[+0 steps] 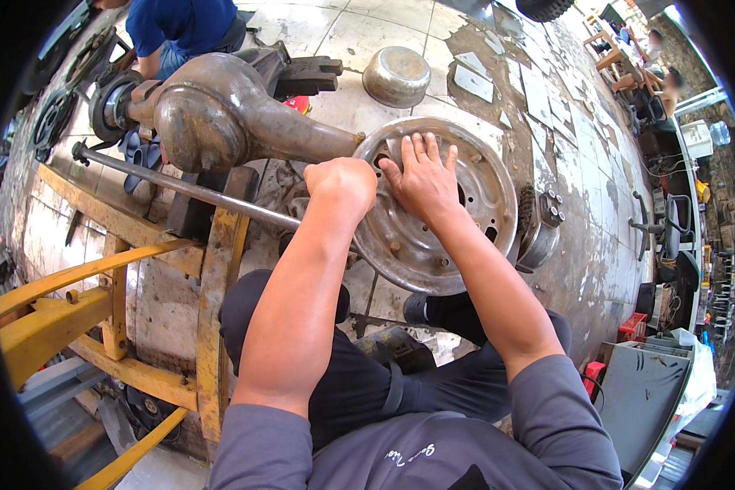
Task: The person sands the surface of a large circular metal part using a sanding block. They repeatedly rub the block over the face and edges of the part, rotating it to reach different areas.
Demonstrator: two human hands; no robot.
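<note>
Here, wheel rim: a worn grey steel wheel rim (457, 237) stands nearly upright at the end of the axle, in front of the person's knees, its dished face with bolt holes turned toward the camera.
Right hand: the right hand (423, 181) lies flat on the upper middle of the rim's face, fingers spread and pointing up, palm pressed on the metal.
Left hand: the left hand (340, 186) is balled into a fist at the left edge of the rim, just beside the right hand; what it grips, if anything, is hidden by its own knuckles.
Axle: a rusty brown axle housing (220, 110) with a round bulge runs from upper left down to the rim.
Rod: a long thin steel rod (180, 188) slants below the housing toward the left fist.
Stand: a yellow metal frame (122, 269) sits at the left, under the axle and the rod.
Bowl: a dented metal bowl (396, 76) rests on the tiled floor (351, 33) beyond the rim, well apart from it.
Hub part: a round metal piece with studs (541, 224) lies just right of the rim.
Other person: someone in a blue shirt (180, 24) crouches at the far end of the axle.
</note>
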